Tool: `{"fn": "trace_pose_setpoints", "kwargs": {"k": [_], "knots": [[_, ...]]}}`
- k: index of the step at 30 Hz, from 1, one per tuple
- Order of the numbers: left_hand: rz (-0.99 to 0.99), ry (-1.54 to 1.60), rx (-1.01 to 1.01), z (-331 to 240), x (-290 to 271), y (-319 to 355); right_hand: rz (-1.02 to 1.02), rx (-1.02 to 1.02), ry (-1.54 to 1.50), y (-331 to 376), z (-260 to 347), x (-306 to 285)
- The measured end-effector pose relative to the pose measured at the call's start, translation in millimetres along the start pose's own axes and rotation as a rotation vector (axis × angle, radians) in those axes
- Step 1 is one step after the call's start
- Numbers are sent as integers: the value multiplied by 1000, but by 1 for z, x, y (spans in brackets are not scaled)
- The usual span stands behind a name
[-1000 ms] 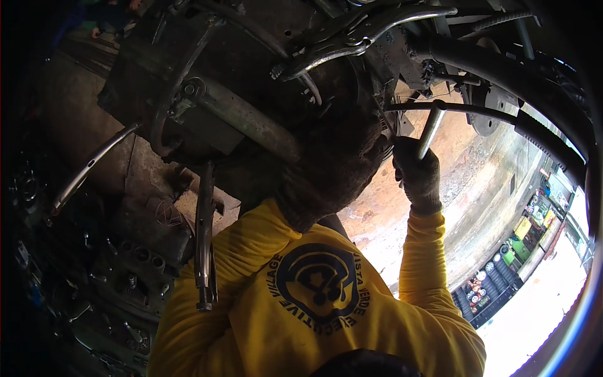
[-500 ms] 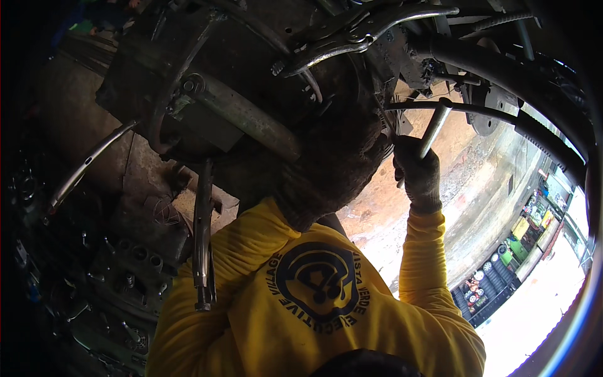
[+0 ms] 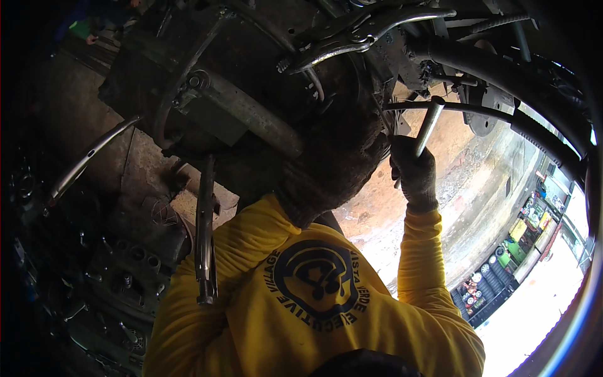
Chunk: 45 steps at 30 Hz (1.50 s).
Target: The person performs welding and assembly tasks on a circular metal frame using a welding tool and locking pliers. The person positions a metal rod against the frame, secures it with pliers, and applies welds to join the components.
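Observation:
My right hand (image 3: 414, 173), in a dark knit glove, is wrapped around a silver metal bar (image 3: 429, 129) that sticks out above and below the fist. A thin dark rod (image 3: 383, 113) runs from near those fingers toward the shadowed metalwork. My left hand (image 3: 333, 166), in a dark brown glove, reaches into the shadow beside a thick metal tube (image 3: 251, 116); its fingers are lost in the dark. Locking clamps (image 3: 370, 38) grip the work above. Another clamp (image 3: 204, 232) hangs near my left sleeve, and a curved clamp handle (image 3: 91, 154) juts out at the left.
A thick dark curved pipe (image 3: 502, 72) and a round-edged metal plate (image 3: 487, 113) are at the upper right. Dark machinery with bolts (image 3: 129, 264) fills the lower left. Beyond the right arm lies a sunlit floor (image 3: 465, 195), with shelves of parts (image 3: 487, 283) farther off.
My right hand and the bar have shifted very slightly left. The hanging clamp near my left sleeve sits slightly higher in view; the rest looks nearly the same.

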<state>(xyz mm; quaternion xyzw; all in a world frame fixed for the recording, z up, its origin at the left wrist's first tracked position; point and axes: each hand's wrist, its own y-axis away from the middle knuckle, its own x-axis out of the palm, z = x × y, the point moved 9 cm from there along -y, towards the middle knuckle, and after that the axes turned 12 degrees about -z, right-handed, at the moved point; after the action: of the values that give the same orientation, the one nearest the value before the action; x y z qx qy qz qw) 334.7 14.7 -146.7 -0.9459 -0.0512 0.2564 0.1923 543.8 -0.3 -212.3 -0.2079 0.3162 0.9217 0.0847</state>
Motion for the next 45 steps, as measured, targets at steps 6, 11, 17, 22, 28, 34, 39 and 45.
{"fn": "trace_pose_setpoints", "kwargs": {"k": [6,11,17,22,28,34,39,45], "knots": [[100,-24,14,-11,0,-5,-23,0,-46,5,-1,4],[105,-127,148,-26,-1,-5,-4,-58,-69,5,2,4],[202,-425,218,-33,19,-17,-30,-71,-141,7,0,6],[235,-680,402,-32,33,-32,-49,-148,-75,9,7,2],[265,-710,401,-14,48,-24,98,-271,-240,9,-11,-4],[280,-769,386,-20,46,-21,52,-159,-100,34,-73,-78],[390,-804,279,-20,52,-23,70,-162,57,62,-82,-97],[568,-855,259,-14,62,-24,110,-379,97,56,-65,-88]]}}
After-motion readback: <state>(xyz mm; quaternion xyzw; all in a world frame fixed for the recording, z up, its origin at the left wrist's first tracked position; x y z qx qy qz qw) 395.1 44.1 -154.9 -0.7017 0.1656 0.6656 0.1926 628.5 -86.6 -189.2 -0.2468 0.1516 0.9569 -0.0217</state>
